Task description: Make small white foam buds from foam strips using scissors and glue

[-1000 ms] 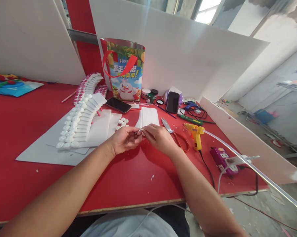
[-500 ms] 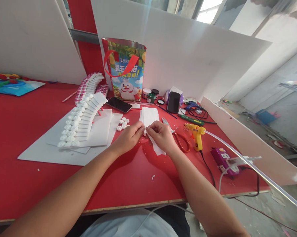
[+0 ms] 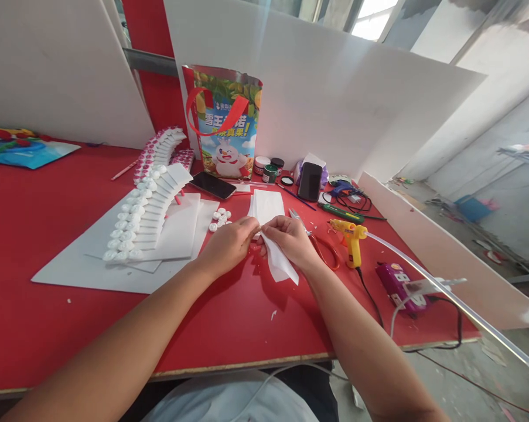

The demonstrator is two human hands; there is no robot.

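Observation:
A white paper strip (image 3: pixel 280 264) hangs from between my hands over the red table. My left hand (image 3: pixel 232 241) pinches its upper end, fingers pressed together. Close against it, my right hand (image 3: pixel 289 239) is closed on the same strip, which trails below the palm. The bit between the fingertips is mostly hidden. Just behind the hands lies a stack of white paper strips (image 3: pixel 268 204). Several small white paper rolls (image 3: pixel 221 217) sit to the left of my left hand.
Left, a curved piece with white rosettes (image 3: pixel 147 217) rests on white boards (image 3: pixel 66 266). Right are red-handled pliers (image 3: pixel 324 252), a yellow glue gun (image 3: pixel 352 240) and a purple power strip (image 3: pixel 398 281). Behind stand a bag (image 3: pixel 229 129), paint jars (image 3: pixel 270 173) and phones (image 3: pixel 309 181).
The paper strip hangs lower and shows more of its width. My hands have shifted slightly, the left one turning so its back shows more; both still hold the paper.

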